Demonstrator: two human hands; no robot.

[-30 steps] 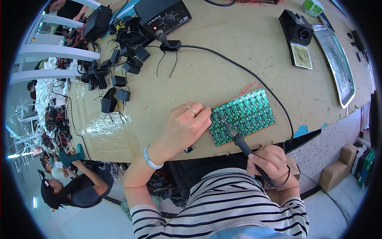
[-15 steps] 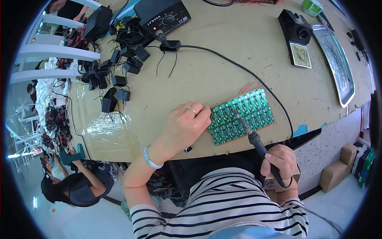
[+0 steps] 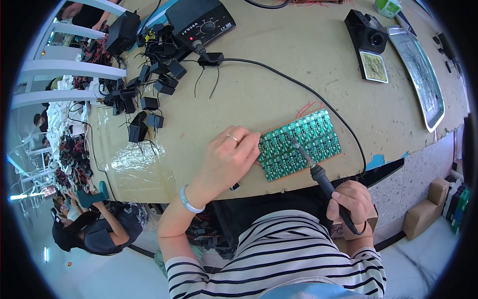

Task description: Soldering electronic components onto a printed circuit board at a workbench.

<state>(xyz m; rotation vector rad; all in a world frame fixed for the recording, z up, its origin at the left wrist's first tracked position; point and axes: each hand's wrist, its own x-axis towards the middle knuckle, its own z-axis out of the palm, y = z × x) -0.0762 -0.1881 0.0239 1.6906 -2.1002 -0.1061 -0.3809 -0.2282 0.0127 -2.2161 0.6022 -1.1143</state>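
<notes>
A green circuit board panel with rows of small repeated circuits lies tilted near the table's front edge, red wires sticking out beyond its far side. My right hand grips a soldering iron by its dark handle. The iron's tip points up and left over the panel's upper middle; whether it touches is unclear. Beside the panel's left edge, my left hand has its fingers pinched together against the corner. What lies between those fingertips is hidden. A small black piece sits near the table edge below that wrist.
The iron's black cord arcs from the soldering station. Several black boxes with wires lie left. Right stand an iron holder with a sponge tray and a metal tray. Another person sits at far left.
My left hand has drawn slightly left, and its fingers have shifted at the panel's corner. The soldering iron stays at nearly the same spot over the panel.
</notes>
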